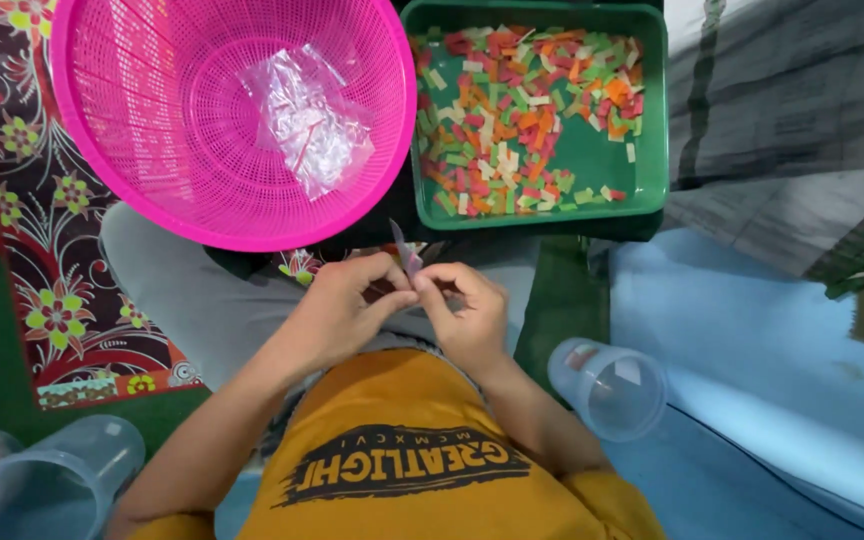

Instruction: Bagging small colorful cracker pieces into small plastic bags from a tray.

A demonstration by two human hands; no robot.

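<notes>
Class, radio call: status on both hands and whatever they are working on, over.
Left hand and right hand together, pinching one small paper strip. Green tray of coloured strips ahead; pink basket beside it. Nothing in the way.

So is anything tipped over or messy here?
Yes. A clear plastic cup lies on its side on the blue mat by the right hand, and another clear cup lies tipped at the lower left. The paper strips stay inside the green tray, piled toward one side.
</notes>
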